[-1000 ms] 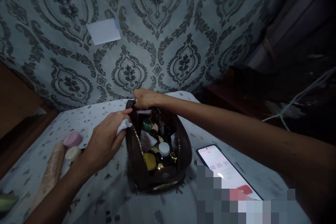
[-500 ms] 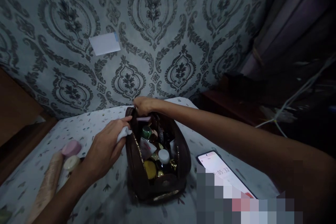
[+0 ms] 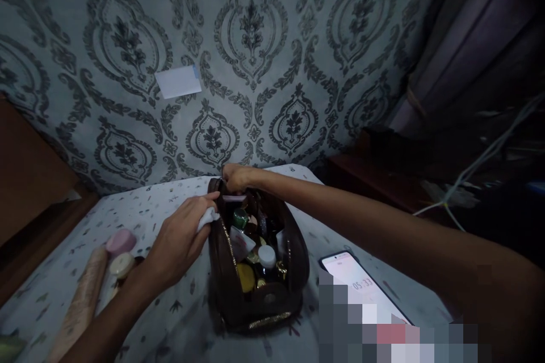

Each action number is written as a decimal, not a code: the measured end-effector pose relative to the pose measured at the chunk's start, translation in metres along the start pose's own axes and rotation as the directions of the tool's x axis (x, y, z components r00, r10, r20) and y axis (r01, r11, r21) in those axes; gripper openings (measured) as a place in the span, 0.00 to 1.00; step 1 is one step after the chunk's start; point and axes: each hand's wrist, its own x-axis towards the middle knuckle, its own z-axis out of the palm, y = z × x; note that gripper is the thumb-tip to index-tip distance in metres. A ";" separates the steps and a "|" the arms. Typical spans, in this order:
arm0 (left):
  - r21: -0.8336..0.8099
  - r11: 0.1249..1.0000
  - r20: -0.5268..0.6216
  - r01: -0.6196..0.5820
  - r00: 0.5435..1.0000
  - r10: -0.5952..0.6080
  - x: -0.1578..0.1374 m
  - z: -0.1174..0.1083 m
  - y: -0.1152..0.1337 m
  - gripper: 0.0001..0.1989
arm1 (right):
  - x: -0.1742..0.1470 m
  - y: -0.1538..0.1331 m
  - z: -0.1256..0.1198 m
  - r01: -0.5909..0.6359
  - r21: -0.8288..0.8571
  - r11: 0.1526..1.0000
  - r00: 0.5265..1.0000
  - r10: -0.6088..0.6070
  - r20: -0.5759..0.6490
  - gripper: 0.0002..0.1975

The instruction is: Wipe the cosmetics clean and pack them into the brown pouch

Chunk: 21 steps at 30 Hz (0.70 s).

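Observation:
A dark brown zippered bag (image 3: pixel 238 315) stands unzipped on the patterned sheet, packed with small items. Among them are a white-capped bottle (image 3: pixel 267 257), a green-topped container (image 3: pixel 240 218) and a yellow round piece (image 3: pixel 246 278). My left hand (image 3: pixel 181 241) is closed around a crumpled white tissue (image 3: pixel 208 218), its fingertips touching the bag's left rim. Reaching across the far side, my right hand (image 3: pixel 236 177) has its fingers curled down at the bag's back rim. The bag and the hand itself partly hide those fingertips.
A phone (image 3: pixel 361 283) showing a timer lies right of the bag. To the left are a beige tube (image 3: pixel 83 300), a pink round item (image 3: pixel 121 242) and a cream-coloured lid (image 3: pixel 121 265). The patterned wall (image 3: pixel 255 96) rises behind. Pale cables (image 3: pixel 472 170) hang at right.
The view has shifted slightly, so everything sits a little lower and to the right. Both hands keep their places on the bag. The phone's timer has advanced by one second.

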 end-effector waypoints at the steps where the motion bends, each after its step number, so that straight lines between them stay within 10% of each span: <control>1: -0.004 1.000 -0.001 0.000 1.000 0.000 0.000 0.000 0.000 0.13 | 0.001 0.001 0.001 0.000 0.008 1.000 1.000 0.000 -0.005 0.12; 21: -0.021 1.000 0.002 0.019 1.000 -0.019 0.001 0.004 0.001 0.12 | -0.004 0.024 0.011 0.313 -0.074 0.947 0.912 -0.322 -0.254 0.13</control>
